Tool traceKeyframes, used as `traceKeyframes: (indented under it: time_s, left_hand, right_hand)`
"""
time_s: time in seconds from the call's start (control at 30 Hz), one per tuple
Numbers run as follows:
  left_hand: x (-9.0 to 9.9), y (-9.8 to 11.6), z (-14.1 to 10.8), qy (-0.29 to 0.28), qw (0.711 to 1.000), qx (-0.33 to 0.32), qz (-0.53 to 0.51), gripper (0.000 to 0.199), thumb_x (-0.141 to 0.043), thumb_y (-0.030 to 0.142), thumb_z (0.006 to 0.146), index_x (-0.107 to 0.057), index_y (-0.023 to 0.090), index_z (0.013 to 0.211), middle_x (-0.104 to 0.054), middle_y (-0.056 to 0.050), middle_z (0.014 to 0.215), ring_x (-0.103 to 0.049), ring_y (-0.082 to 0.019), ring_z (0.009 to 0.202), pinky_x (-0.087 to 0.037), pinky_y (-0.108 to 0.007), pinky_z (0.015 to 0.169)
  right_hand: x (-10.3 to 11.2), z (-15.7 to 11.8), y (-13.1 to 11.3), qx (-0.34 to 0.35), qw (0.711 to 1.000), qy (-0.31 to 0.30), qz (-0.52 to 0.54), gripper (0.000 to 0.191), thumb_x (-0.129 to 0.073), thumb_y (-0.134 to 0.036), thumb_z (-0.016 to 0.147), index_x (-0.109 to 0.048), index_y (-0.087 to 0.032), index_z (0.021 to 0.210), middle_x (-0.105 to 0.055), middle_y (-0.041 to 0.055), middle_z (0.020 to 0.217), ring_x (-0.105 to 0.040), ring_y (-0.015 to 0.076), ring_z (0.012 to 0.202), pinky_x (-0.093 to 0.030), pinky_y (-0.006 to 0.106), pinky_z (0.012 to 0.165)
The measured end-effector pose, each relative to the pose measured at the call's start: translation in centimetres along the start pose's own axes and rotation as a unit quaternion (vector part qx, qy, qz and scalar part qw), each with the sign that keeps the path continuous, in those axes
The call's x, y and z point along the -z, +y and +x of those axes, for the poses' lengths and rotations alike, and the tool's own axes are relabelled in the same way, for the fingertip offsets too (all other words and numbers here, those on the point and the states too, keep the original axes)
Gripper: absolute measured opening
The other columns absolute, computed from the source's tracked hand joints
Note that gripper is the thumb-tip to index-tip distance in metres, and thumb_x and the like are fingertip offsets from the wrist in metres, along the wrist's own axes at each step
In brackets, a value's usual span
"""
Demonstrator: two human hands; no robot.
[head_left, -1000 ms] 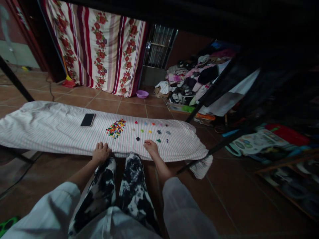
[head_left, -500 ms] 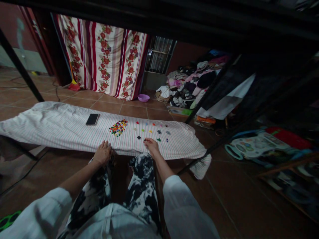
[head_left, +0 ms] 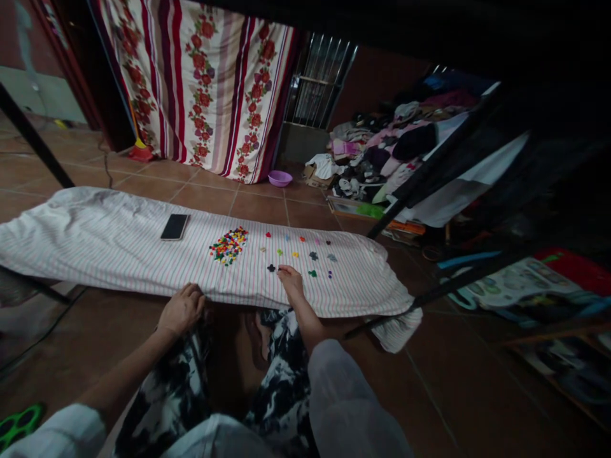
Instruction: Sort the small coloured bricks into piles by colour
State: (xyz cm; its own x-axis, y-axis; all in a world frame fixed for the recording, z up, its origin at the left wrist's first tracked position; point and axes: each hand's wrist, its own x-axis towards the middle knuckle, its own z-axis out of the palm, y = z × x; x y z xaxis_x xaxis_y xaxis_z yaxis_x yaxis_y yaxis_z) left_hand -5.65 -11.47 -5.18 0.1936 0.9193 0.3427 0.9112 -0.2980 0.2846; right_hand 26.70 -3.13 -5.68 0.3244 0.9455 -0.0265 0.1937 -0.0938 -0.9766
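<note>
On the striped cloth lies a pile of small multicoloured bead-like pieces (head_left: pixel 229 245). To its right, little groups sorted by colour form rows, among them a black group (head_left: pixel 272 268), a green group (head_left: pixel 312 273) and a grey group (head_left: pixel 314 256). My right hand (head_left: pixel 292 284) is just right of the black group, thumb and fingertips pinched on a small dark bead, its exact kind too small to make out. My left hand (head_left: pixel 182 310) rests by the cloth's front edge above my left knee, fingers loosely bent, with nothing visible in it.
A striped cloth (head_left: pixel 124 254) covers the long low surface. A phone (head_left: pixel 175 227) lies left of the pile. Dark metal bars (head_left: pixel 35 137) slant at both sides. Beyond are a purple basin (head_left: pixel 280 179), a floral curtain (head_left: pixel 205 95) and heaped clothes (head_left: pixel 382 143).
My left hand has drawn back from the cloth's edge toward my knee. My right hand stays by the black group, still pinching. The camera view has shifted slightly.
</note>
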Motion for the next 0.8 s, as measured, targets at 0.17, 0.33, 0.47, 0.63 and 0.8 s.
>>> traceKeyframes:
  time_s: [0.17,0.33,0.47,0.63,0.8]
  left_hand:
    - [-0.4,-1.8,-0.6,-0.003,1.0,-0.003,0.018,0.037,-0.037,0.039,0.093,-0.069,0.019,0.094,-0.069,-0.014,0.117,-0.059,-0.027,0.121,-0.05,-0.043,0.105]
    - [0.1,-4.5,-1.6,-0.028,0.999,-0.002,0.046,0.038,-0.035,0.04,0.093,-0.07,0.023,0.092,-0.072,-0.01,0.11,-0.058,-0.026,0.125,-0.049,-0.044,0.107]
    - [0.8,-5.6,-1.9,-0.022,0.997,0.022,0.072,0.038,-0.037,0.041,0.092,-0.071,0.024,0.092,-0.073,-0.009,0.114,-0.06,-0.026,0.123,-0.05,-0.044,0.106]
    - [0.9,-6.2,-2.1,-0.032,0.997,0.018,0.075,0.041,-0.036,0.043,0.092,-0.073,0.026,0.098,-0.074,-0.007,0.113,-0.062,-0.026,0.121,-0.053,-0.044,0.103]
    - [0.0,-7.0,-2.6,-0.027,0.995,0.036,0.087,0.046,-0.033,0.046,0.093,-0.072,0.024,0.101,-0.071,-0.01,0.12,-0.061,-0.028,0.122,-0.053,-0.046,0.103]
  right_hand:
    - [-0.7,2.5,0.1,0.069,0.982,-0.001,-0.174,0.026,-0.053,-0.022,0.081,-0.074,-0.026,0.096,-0.074,0.0022,0.101,-0.067,0.019,0.098,-0.05,0.034,0.094]
    - [-1.4,4.4,0.5,0.153,0.949,-0.017,-0.274,0.036,-0.046,-0.009,0.082,-0.076,-0.023,0.097,-0.073,0.0064,0.103,-0.065,0.02,0.103,-0.046,0.033,0.099]
    - [-1.6,5.3,1.2,0.175,0.923,-0.061,-0.337,0.039,-0.045,-0.004,0.083,-0.077,-0.022,0.096,-0.073,0.0093,0.099,-0.065,0.0212,0.1,-0.046,0.031,0.094]
    - [-1.2,5.4,1.9,0.193,0.902,-0.09,-0.376,0.046,-0.042,-0.001,0.084,-0.076,-0.022,0.107,-0.072,0.01,0.102,-0.065,0.0213,0.098,-0.047,0.029,0.09]
    - [-0.7,5.2,2.5,0.214,0.905,-0.122,-0.347,0.047,-0.041,-0.001,0.084,-0.075,-0.021,0.111,-0.07,0.0105,0.109,-0.064,0.022,0.105,-0.045,0.03,0.096]
